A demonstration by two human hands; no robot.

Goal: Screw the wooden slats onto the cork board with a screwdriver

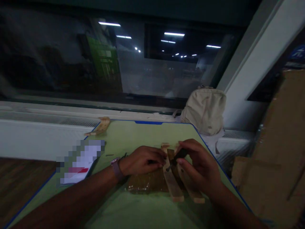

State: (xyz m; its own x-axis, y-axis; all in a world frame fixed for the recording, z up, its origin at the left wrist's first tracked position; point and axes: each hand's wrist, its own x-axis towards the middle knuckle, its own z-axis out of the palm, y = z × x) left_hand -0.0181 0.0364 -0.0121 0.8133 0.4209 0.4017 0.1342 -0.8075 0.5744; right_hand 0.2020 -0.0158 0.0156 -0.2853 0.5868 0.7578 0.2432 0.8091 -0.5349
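My left hand is closed, its fingers curled against the left side of a small wooden assembly of pale slats lying on the green mat. My right hand is closed around a short dark tool, its tip touching a slat of the assembly. A clear plastic bag with brown contents lies under the left hand and the slats. A watch with a pink strap sits on my left wrist.
A loose wooden piece rests at the mat's far left corner. A blurred-out paper lies at the mat's left edge. A beige bag stands on the window sill. Cardboard boxes rise at the right.
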